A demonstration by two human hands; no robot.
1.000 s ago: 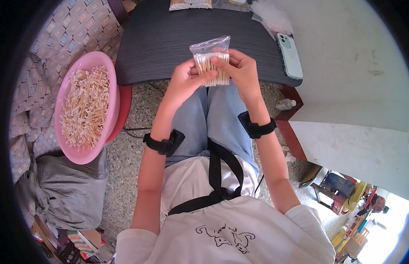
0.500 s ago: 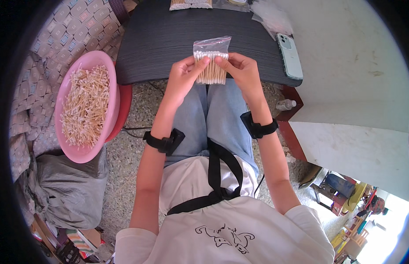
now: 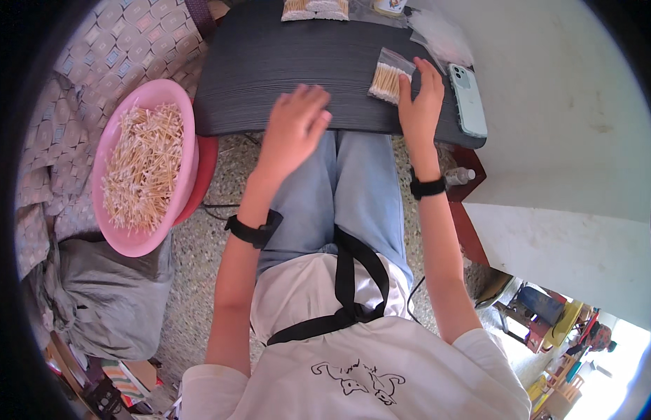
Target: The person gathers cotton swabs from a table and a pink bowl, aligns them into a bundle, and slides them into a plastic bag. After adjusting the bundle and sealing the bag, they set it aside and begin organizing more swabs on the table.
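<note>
A clear zip bag of cotton swabs (image 3: 387, 82) lies at a slant on the dark table, its swabs side by side with white tips showing. My right hand (image 3: 421, 105) is at the bag's right edge, thumb and fingers apart; the thumb overlaps that edge. Left of the bag, over the table's near edge, my left hand (image 3: 292, 133) holds nothing. Its fingers are stretched out and slightly blurred. To my left, a pink basin (image 3: 101, 203) is heaped with loose cotton swabs (image 3: 145, 168).
More bagged swabs (image 3: 315, 10) sit at the far side of the black table (image 3: 269, 52). Clear plastic bags (image 3: 441, 38) and a pale phone (image 3: 468, 101) lie on its right side, near the wall. A small bottle (image 3: 459, 176) stands below the right edge.
The bag of swabs has gone from between both my hands to the table, farther right. My left hand has let go and drawn back left; my right hand has moved right with the bag.
</note>
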